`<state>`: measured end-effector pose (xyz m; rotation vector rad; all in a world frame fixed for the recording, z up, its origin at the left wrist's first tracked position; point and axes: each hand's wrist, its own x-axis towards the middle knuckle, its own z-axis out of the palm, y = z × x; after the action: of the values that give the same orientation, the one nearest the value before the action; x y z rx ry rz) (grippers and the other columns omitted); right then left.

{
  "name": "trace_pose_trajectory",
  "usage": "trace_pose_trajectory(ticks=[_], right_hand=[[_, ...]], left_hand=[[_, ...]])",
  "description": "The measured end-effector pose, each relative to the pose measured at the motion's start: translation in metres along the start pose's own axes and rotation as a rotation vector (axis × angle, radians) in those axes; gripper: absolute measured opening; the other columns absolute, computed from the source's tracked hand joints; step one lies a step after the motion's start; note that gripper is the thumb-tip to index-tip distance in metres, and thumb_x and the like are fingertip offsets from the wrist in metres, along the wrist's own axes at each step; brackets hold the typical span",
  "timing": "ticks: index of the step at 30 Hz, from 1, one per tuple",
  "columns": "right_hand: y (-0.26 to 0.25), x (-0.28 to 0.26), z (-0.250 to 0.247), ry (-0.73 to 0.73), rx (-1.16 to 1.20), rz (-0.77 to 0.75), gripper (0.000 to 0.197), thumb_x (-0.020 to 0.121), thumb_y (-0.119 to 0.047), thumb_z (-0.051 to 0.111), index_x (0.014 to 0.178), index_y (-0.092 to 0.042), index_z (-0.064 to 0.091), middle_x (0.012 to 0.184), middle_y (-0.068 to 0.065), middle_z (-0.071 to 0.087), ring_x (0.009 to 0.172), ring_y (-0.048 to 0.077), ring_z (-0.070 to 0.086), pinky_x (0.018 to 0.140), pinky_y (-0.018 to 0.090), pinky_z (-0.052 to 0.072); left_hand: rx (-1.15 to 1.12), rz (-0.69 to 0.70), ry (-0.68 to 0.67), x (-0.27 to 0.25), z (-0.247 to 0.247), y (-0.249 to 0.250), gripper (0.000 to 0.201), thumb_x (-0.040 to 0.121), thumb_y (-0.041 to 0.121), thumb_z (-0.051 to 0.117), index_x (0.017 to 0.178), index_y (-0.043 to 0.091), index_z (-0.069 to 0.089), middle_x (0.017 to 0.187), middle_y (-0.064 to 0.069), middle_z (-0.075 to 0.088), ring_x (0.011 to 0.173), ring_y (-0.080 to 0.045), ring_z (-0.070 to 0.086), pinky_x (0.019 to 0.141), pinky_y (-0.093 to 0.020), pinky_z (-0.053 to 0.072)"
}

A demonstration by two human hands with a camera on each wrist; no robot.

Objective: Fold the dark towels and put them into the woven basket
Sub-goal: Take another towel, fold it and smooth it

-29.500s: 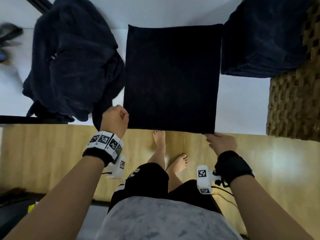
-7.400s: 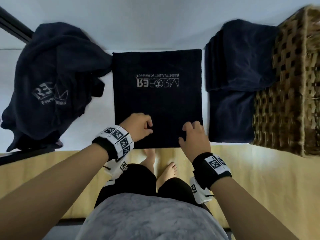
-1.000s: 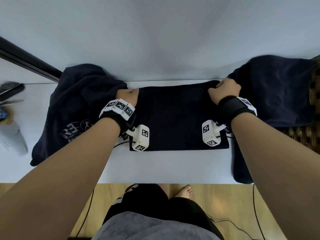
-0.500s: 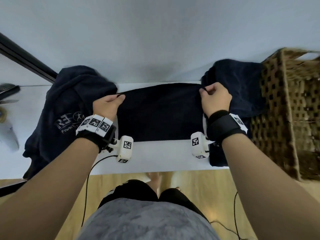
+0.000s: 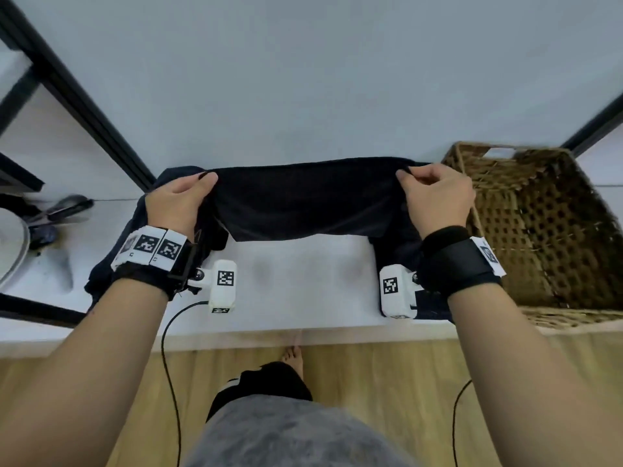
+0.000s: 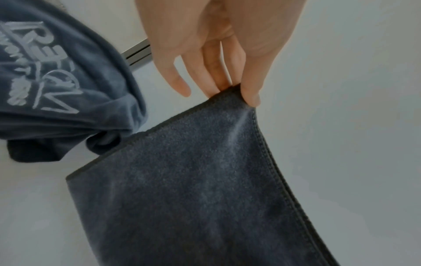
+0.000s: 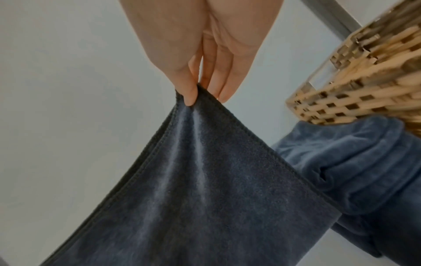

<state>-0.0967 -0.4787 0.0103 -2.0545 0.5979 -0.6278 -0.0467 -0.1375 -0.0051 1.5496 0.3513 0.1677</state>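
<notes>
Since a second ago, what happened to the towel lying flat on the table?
Both hands lifted it. The left hand and right hand each pinch a top corner of the folded towel, which now hangs above the table. The crumpled towel on the left, the folded stack and the basket stayed put.

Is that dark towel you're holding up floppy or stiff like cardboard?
Floppy, probably: the towel sags between the left hand and right hand. Likely light, since fingertip pinches at its corners hold it. Its fuzzy surface probably won't slip.
</notes>
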Motion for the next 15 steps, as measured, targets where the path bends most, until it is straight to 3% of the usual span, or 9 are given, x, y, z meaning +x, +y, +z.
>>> trace_pose_trajectory(ticks=[2,5,9,11,13,15], right_hand=[[-0.014,-0.002,-0.016,0.023,0.027,-0.023,0.012,0.078,-0.033,0.077,0.072,-0.032,0.067,0.059,-0.023,0.058,0.067,-0.001,0.058,0.075,0.013,0.044],[-0.031,-0.008,-0.036,0.047,0.08,-0.061,0.01,0.079,-0.033,0.075,0.074,-0.031,0.067,0.063,-0.022,0.059,0.07,0.001,0.058,0.072,0.007,0.041],[-0.05,-0.013,-0.055,0.142,0.178,-0.099,0.008,0.081,-0.029,0.072,0.079,-0.028,0.065,0.067,-0.019,0.061,0.066,-0.006,0.058,0.075,0.013,0.047],[-0.056,-0.016,-0.061,0.159,0.219,-0.111,0.011,0.082,-0.025,0.071,0.088,-0.025,0.063,0.072,-0.018,0.06,0.065,-0.008,0.057,0.078,0.016,0.05],[-0.057,-0.018,-0.065,0.134,0.233,-0.102,0.022,0.083,-0.025,0.07,0.101,-0.029,0.059,0.078,-0.018,0.059,0.067,-0.008,0.057,0.08,0.017,0.049],[-0.055,-0.02,-0.067,0.101,0.233,-0.098,0.03,0.083,-0.026,0.069,0.11,-0.034,0.058,0.079,-0.018,0.058,0.068,-0.009,0.056,0.081,0.012,0.046]], left_hand=[[0.002,0.053,0.023,-0.011,-0.001,0.02,0.011,0.078,0.03,0.079,0.083,0.019,0.078,0.075,0.008,0.074,0.07,-0.005,0.068,0.067,-0.016,0.053],[-0.016,0.126,0.034,-0.024,-0.005,0.05,0.004,0.083,0.025,0.075,0.082,0.021,0.076,0.085,0.004,0.075,0.081,-0.009,0.069,0.077,-0.022,0.055],[-0.038,0.23,0.077,-0.04,-0.011,0.081,0.01,0.08,0.028,0.077,0.088,0.022,0.076,0.087,0.013,0.074,0.075,0.006,0.068,0.062,-0.009,0.05],[-0.058,0.267,0.088,-0.047,-0.015,0.091,0.01,0.08,0.027,0.078,0.088,0.021,0.077,0.093,0.009,0.074,0.079,0.006,0.068,0.063,-0.007,0.05],[-0.044,0.311,0.092,-0.053,-0.018,0.094,0.019,0.081,0.025,0.077,0.097,0.015,0.076,0.097,0.006,0.074,0.087,0.005,0.068,0.073,-0.008,0.049],[-0.067,0.306,0.098,-0.059,-0.021,0.096,0.019,0.082,0.023,0.077,0.098,0.012,0.075,0.095,0.007,0.074,0.082,0.006,0.069,0.069,-0.007,0.05]])
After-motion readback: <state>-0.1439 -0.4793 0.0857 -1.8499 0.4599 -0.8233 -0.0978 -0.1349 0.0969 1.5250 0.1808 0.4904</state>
